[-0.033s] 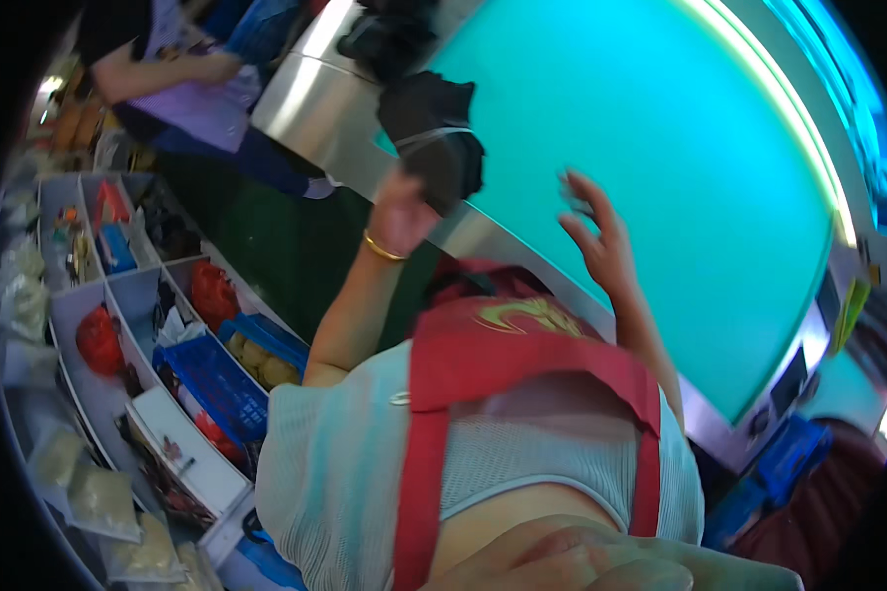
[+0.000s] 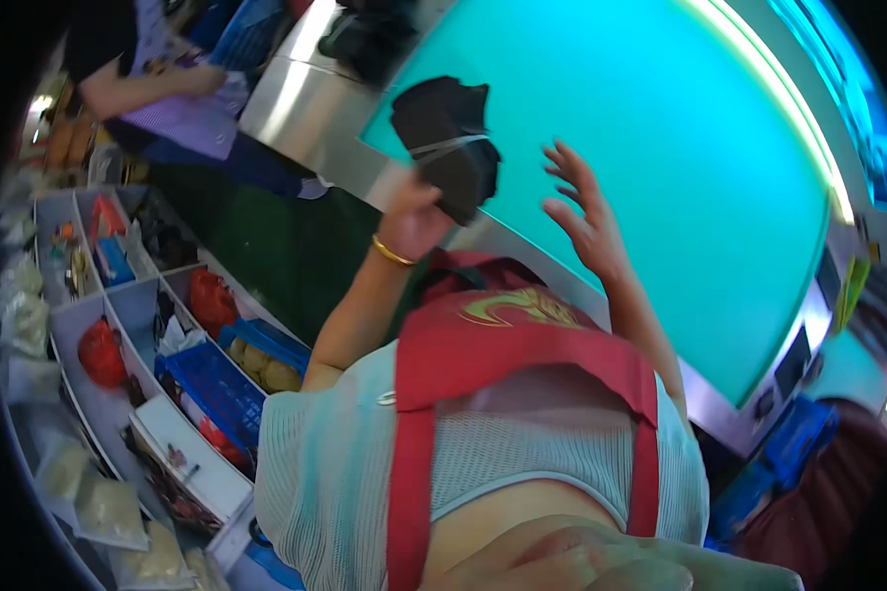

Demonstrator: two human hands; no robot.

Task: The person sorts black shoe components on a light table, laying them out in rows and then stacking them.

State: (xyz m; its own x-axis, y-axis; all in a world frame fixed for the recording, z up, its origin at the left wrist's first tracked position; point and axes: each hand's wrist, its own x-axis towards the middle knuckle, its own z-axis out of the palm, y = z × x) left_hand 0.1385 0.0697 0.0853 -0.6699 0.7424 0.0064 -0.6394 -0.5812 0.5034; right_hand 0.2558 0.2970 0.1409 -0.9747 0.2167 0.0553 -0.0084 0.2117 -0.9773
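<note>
My left hand [image 2: 414,217], with a gold bangle at the wrist, grips the lower end of a black folded bundle [image 2: 445,123]. A thin pale band runs across the bundle's middle. It is held up over the near left edge of a glowing teal tabletop [image 2: 650,187] with a metal rim. What the bundle is made of, I cannot tell. My right hand [image 2: 583,212] is raised over the tabletop, fingers apart and holding nothing. A red apron [image 2: 522,360] covers my front.
Another black bundle [image 2: 365,44] lies on the metal counter [image 2: 291,94] at the far left. A person in a purple apron [image 2: 182,123] stands beyond it. To my left are divided bins [image 2: 79,315] with red bags, blue packs and several clear bags. A blue crate [image 2: 788,443] is at right.
My left hand and the black bundle have shifted slightly right. My right hand has moved slightly up and left, its fingers still apart.
</note>
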